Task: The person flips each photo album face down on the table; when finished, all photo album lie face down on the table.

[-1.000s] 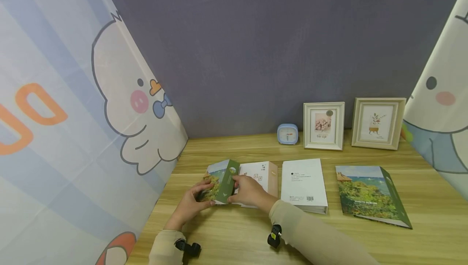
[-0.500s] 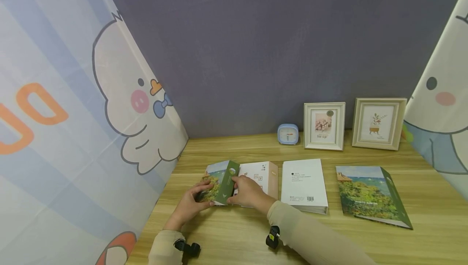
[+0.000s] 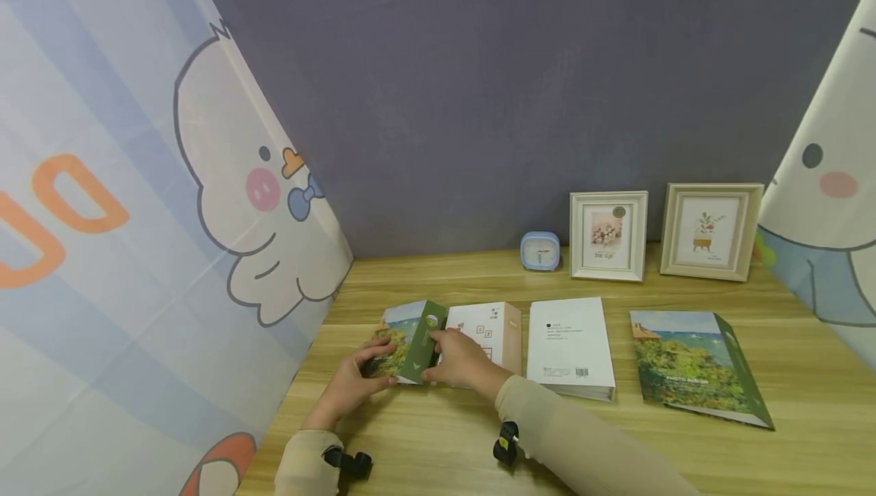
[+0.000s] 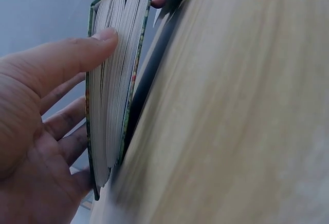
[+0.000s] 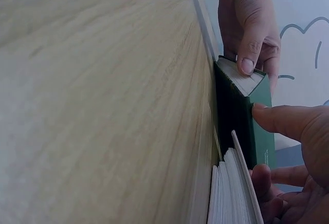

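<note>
A green-spined photo album with a landscape cover lies tilted at the left of the table, its spine raised. My left hand holds its left side, the thumb on the page edges and the fingers against the cover in the left wrist view. With thumb and fingers my right hand grips the green spine. Right beside it lies a white album with a peach spine, partly hidden by the right hand. In the right wrist view its page block stands close to the right fingers.
A white binder-like album and another landscape photo album lie to the right on the wooden table. Behind them stand a blue clock and two picture frames before a grey wall.
The green-spined album and both hands have shifted very slightly left, and the right forearm has drawn a little left too. The grip of both hands looks the same; the other things stay put.
</note>
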`<action>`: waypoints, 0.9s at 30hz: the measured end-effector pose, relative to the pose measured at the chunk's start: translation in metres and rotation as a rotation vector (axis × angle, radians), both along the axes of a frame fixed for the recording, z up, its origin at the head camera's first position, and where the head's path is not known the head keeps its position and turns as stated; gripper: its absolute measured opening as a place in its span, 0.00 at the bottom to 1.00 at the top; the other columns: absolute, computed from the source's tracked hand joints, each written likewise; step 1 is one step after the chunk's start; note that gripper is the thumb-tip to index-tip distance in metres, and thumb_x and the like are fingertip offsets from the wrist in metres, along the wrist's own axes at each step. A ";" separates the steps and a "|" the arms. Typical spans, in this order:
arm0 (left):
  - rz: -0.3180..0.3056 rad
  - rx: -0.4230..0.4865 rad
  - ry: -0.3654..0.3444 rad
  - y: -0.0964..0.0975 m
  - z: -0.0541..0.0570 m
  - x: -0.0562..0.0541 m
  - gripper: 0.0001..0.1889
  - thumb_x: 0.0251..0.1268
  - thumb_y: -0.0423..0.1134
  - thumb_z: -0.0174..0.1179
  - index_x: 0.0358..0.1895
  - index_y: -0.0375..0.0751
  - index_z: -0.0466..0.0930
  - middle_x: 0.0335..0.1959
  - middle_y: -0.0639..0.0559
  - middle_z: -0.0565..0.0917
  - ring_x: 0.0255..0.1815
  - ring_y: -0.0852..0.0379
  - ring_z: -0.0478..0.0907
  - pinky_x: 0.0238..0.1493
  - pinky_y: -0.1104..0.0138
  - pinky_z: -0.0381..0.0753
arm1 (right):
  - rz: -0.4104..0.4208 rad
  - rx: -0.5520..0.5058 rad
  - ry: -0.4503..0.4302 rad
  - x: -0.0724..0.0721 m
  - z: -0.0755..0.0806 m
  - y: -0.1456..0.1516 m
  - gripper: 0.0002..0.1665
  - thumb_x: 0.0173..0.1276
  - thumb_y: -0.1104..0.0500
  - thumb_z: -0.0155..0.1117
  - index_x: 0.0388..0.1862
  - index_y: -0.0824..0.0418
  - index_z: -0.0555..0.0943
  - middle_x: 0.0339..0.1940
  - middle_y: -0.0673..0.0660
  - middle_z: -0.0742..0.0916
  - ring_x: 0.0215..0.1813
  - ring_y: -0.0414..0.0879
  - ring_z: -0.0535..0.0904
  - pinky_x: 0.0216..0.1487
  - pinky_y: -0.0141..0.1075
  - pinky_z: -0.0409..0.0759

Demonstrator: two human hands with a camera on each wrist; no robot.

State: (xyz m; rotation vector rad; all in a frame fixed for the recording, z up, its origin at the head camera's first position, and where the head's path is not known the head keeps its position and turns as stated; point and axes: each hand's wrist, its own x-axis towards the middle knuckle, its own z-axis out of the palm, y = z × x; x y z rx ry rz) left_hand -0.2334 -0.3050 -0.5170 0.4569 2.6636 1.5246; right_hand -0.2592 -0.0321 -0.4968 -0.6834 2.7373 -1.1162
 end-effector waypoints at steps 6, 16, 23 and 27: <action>-0.007 -0.035 0.013 -0.002 -0.002 -0.001 0.28 0.59 0.37 0.79 0.64 0.48 0.84 0.79 0.45 0.69 0.83 0.36 0.53 0.78 0.34 0.52 | 0.006 0.007 0.007 0.001 0.000 0.000 0.43 0.57 0.46 0.84 0.68 0.63 0.82 0.47 0.55 0.86 0.46 0.45 0.81 0.48 0.43 0.82; -0.008 -0.053 0.032 -0.003 -0.005 -0.001 0.27 0.57 0.36 0.80 0.62 0.49 0.86 0.77 0.47 0.71 0.82 0.37 0.55 0.78 0.36 0.55 | 0.019 -0.006 0.007 0.001 0.001 0.003 0.36 0.59 0.48 0.83 0.64 0.61 0.85 0.51 0.55 0.87 0.51 0.49 0.83 0.52 0.47 0.83; -0.005 -0.039 0.028 -0.002 -0.004 -0.001 0.26 0.56 0.35 0.81 0.61 0.49 0.87 0.77 0.46 0.71 0.82 0.36 0.55 0.77 0.35 0.55 | 0.045 -0.063 -0.004 -0.001 -0.002 0.009 0.31 0.62 0.50 0.82 0.61 0.61 0.86 0.51 0.53 0.86 0.54 0.51 0.83 0.57 0.48 0.83; 0.003 -0.070 0.030 0.000 -0.002 0.000 0.27 0.57 0.37 0.81 0.61 0.48 0.86 0.77 0.45 0.71 0.82 0.35 0.56 0.76 0.35 0.57 | 0.058 -0.072 0.008 -0.004 -0.003 0.013 0.28 0.63 0.52 0.81 0.60 0.61 0.87 0.53 0.54 0.88 0.56 0.52 0.84 0.59 0.47 0.83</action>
